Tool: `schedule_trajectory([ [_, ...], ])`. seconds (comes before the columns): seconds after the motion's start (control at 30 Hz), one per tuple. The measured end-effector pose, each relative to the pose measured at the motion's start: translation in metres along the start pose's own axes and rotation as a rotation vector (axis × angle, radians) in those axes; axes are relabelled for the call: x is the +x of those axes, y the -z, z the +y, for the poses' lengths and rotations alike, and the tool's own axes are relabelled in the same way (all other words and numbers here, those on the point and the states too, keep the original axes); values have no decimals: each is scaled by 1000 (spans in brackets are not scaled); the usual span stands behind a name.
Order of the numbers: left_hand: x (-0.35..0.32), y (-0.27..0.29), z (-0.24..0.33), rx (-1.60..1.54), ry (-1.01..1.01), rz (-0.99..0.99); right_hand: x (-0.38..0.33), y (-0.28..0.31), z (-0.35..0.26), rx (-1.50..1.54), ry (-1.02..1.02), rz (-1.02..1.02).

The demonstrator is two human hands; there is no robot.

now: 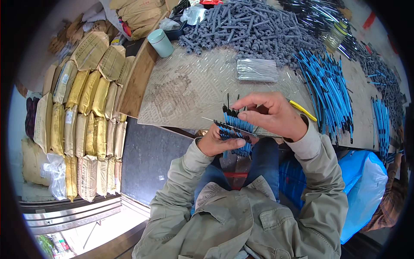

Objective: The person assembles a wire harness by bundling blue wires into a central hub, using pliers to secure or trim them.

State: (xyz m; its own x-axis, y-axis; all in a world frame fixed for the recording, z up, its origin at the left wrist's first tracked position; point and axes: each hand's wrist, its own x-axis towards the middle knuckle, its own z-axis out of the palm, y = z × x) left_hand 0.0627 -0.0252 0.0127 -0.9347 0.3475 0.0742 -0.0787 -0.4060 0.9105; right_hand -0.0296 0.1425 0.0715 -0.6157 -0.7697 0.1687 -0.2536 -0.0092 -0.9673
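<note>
My left hand (215, 142) is wrapped around a bundle of thin blue rods with black ends (235, 133), held upright over my lap at the table's front edge. A thin metal needle (209, 118) sticks out from the bundle to the left. My right hand (274, 113) is bent over the bundle's top, thumb and forefinger close together beside the black tips (230, 111). What lies between those two fingers is too small to make out. A few dark thin pieces stand up above the tips.
Grey plastic parts (254, 30) are heaped at the back. A pack of metal needles (257, 70), loose blue rods (325, 93), a yellow-handled tool (302, 110) and a pale green cup (160, 43) rest on the table (185, 90). Paper-wrapped packs (82, 129) are stacked at left; a blue bag (362, 181) is at right.
</note>
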Motion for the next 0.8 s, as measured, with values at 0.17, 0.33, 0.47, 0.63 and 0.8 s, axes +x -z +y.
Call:
schedule_trajectory([
  [0.17, -1, 8, -1, 58, 22, -97, 0, 5, -8, -74, 38, -101],
  [0.33, 0, 6, -1, 113, 3, -75, -2, 1, -22, -251, 6, -84],
  [0.47, 0, 3, 1, 95, 26, -45, -1, 0, -27, -265, -16, -86],
  [0.63, 0, 1, 4, 60, 44, -9, 2, -2, -27, -346, 3, -72],
  [0.8, -2, 5, 2, 108, 13, -8, 4, -10, -17, -354, 117, 10],
])
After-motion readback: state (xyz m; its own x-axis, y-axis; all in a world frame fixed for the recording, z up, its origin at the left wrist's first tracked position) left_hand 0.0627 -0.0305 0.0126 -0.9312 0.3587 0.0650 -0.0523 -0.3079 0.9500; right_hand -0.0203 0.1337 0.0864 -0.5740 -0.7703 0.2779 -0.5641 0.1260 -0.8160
